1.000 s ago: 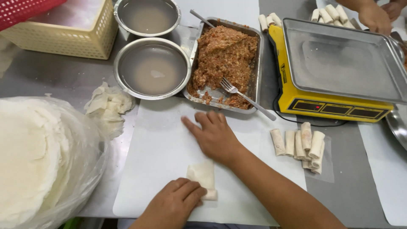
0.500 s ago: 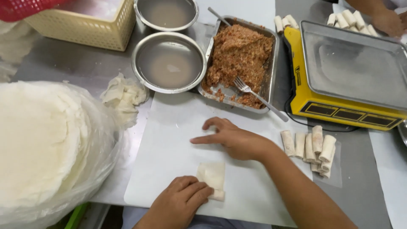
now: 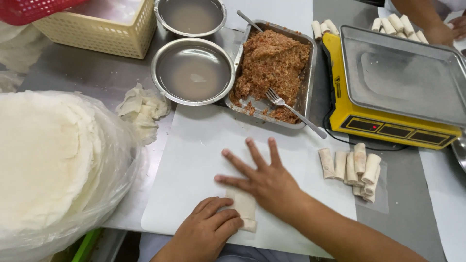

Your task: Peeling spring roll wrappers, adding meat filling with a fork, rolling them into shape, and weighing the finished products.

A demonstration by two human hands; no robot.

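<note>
My left hand [image 3: 209, 229] rests at the near edge of a white cutting sheet [image 3: 194, 155], fingers curled over a pale, partly rolled spring roll [image 3: 246, 208]. My right hand [image 3: 264, 182] lies flat just beyond the roll, fingers spread wide on the sheet, its heel touching the wrapper's far side. A metal tray of reddish-brown minced filling [image 3: 272, 63] with a fork [image 3: 293, 110] in it stands beyond my right hand. Several finished rolls [image 3: 357, 169] lie to the right.
A big stack of round wrappers in a plastic bag [image 3: 43, 155] fills the left. Torn wrapper scraps [image 3: 141, 107], two steel bowls of cloudy liquid [image 3: 193, 73] [image 3: 190, 17], a cream basket [image 3: 97, 29] and a yellow scale [image 3: 388, 121] are around. Another person's hand [image 3: 439, 31] works by more rolls [image 3: 395, 24].
My right hand has drawn back toward the roll and spread its fingers flat on the sheet. My left hand stays on the roll. The view has shifted slightly.
</note>
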